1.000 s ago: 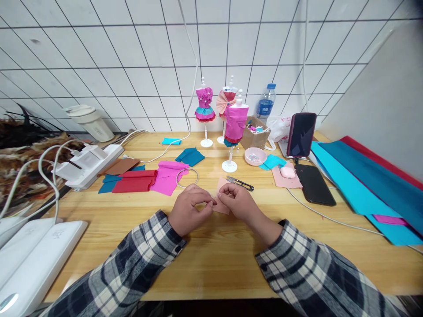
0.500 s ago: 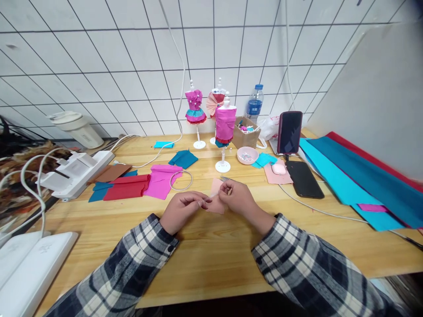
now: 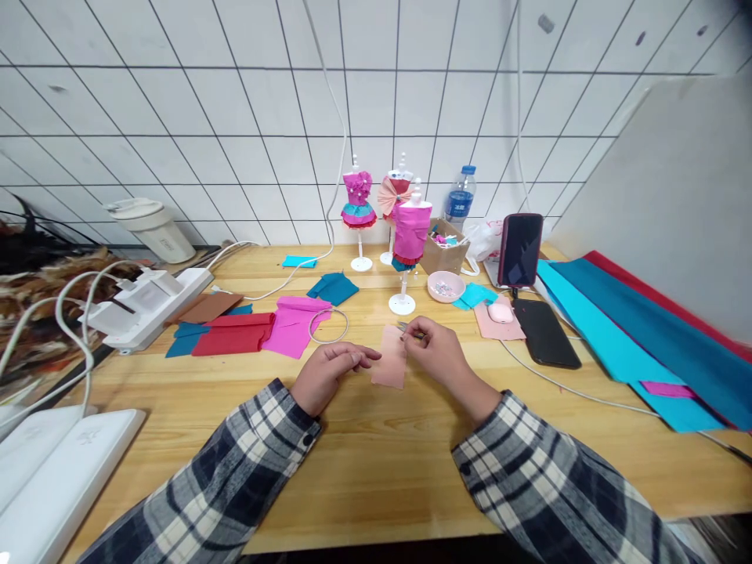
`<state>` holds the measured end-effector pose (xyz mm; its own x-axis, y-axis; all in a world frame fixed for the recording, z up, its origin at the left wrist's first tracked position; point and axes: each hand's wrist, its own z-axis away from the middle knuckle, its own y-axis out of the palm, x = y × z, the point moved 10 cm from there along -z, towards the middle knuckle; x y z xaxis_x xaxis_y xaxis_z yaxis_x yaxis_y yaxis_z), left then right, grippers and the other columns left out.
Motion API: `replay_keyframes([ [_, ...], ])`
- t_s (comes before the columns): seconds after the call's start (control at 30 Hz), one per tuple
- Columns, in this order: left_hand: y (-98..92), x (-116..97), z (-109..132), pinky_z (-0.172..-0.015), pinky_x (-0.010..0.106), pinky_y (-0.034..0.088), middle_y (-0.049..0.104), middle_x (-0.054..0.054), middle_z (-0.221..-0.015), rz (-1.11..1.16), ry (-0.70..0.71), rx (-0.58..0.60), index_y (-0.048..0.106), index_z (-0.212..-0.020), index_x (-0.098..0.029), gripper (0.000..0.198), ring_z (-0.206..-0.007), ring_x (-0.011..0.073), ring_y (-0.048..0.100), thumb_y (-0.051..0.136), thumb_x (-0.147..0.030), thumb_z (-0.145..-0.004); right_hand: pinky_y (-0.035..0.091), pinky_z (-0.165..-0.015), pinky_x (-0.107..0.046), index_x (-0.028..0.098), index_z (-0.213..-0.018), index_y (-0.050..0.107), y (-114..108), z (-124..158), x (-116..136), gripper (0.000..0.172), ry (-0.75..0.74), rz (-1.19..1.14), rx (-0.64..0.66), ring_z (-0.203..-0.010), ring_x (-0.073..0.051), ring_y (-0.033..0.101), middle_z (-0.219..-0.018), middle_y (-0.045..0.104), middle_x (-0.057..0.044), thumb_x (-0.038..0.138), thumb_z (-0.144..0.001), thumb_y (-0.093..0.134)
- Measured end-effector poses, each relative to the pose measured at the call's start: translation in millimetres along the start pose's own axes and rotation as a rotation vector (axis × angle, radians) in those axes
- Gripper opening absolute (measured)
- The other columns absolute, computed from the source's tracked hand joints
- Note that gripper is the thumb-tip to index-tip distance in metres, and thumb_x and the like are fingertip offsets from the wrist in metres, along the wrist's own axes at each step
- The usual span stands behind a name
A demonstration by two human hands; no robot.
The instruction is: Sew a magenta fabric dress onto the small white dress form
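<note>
A peach paper piece [image 3: 388, 362] lies on the table between my hands. My left hand [image 3: 332, 372] is at its left edge, fingers extended toward it, with nothing visible in them. At the right edge, the thumb and fingertips of my right hand [image 3: 438, 354] are pinched together; whatever is between them is too small to make out. A small metal tool [image 3: 403, 325] shows partly behind my right hand. Beyond stands a small white dress form in a magenta top [image 3: 412, 231].
Two more dressed forms [image 3: 359, 200] stand behind, near a cardboard box [image 3: 443, 254] and a pink bowl [image 3: 446, 287]. Coloured paper [image 3: 297, 325] and a metal ring [image 3: 329, 326] lie left. A black phone [image 3: 546, 333] and long coloured sheets [image 3: 616, 321] lie right.
My hands have moved slightly apart, uncovering more of the peach paper. The fingers of my left hand have straightened. The camera view has tilted up a little.
</note>
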<state>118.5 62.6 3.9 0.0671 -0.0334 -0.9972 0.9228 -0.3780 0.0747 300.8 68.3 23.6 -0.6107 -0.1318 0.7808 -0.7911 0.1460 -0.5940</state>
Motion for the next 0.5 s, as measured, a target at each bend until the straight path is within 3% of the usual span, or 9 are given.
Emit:
replay_keyframes([
  [0.13, -5.6, 15.7, -2.8, -0.068, 0.029, 0.05, 0.073, 0.011, -0.083, 0.394, -0.143, -0.057, 0.068, -0.064, -0.015, 0.013, -0.077, 0.0182, 0.064, 0.065, -0.024, -0.072, 0.041, -0.046, -0.022, 0.021, -0.079, 0.053, -41.7, 1.8, 6.3, 0.013, 0.025, -0.338, -0.242, -0.048, -0.01, 0.053, -0.084, 0.072, -0.004, 0.033, -0.079, 0.058],
  [0.23, -7.7, 16.4, -4.6, -0.065, 0.032, 0.051, 0.07, 0.01, -0.084, 0.529, -0.167, -0.058, 0.06, -0.061, -0.016, 0.016, -0.071, 0.0171, 0.062, 0.06, -0.028, -0.071, 0.048, -0.045, -0.022, 0.021, -0.083, 0.051, -75.7, -6.6, 14.2, 0.022, -0.033, -0.517, -0.38, -0.056, -0.012, 0.062, -0.089, 0.072, -0.006, 0.038, -0.078, 0.063],
  [0.37, -5.8, 16.2, -6.2, -0.069, 0.036, 0.051, 0.068, 0.01, -0.095, 0.66, -0.182, -0.005, 0.054, -0.06, -0.018, 0.019, -0.077, 0.0187, 0.062, 0.053, -0.033, -0.072, 0.057, -0.055, -0.026, 0.02, -0.086, 0.053, -119.1, -28.2, 23.8, 0.025, -0.175, -0.549, -0.559, -0.064, -0.014, 0.068, -0.089, 0.07, -0.004, 0.036, -0.076, 0.069],
  [0.5, -1.5, 17.6, -7.2, -0.073, 0.034, 0.051, 0.066, 0.01, -0.098, 0.814, -0.203, 0.056, 0.054, -0.059, -0.017, 0.026, -0.083, 0.0189, 0.061, 0.052, -0.037, -0.076, 0.059, -0.064, -0.03, 0.02, -0.099, 0.057, -153.4, -45.1, 29.2, 0.018, -0.302, -0.411, -0.777, -0.068, -0.013, 0.067, -0.094, 0.066, -0.004, 0.029, -0.083, 0.059],
])
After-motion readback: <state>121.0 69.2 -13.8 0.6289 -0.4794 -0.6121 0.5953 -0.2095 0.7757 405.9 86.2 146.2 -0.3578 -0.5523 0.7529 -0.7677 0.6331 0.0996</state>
